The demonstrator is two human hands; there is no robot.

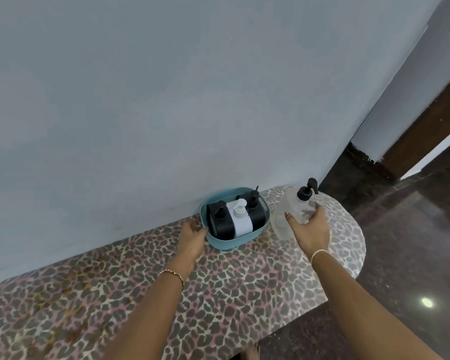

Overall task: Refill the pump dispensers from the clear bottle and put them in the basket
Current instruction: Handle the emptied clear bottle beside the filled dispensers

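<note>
Two bare forearms reach forward over a leopard-print cloth-covered table (218, 287) with a rounded right end; thin gold bracelet (172, 273) on left wrist, pale thread band (318, 253) on right wrist. Left hand (191, 236) rests on the table, fingers curled against the left outer wall of the teal oval plastic basket (218, 242), touching it. Right hand (311, 229) wraps fingers and thumb around a clear plastic pump dispenser with black pump head (303, 203), upright, just right of the basket, not in it. A second clear bottle (281, 222) seems to stand beside it; blurry, can't tell for sure. Inside basket: black square dispenser with black pump (220, 222) at left, white dispenser with white pump (240, 220) in middle, another black dispenser (255, 209) at right, packed touching. Basket sits against pale blue-grey wall (166, 100). Dark polished floor (413, 242) to the right.
</note>
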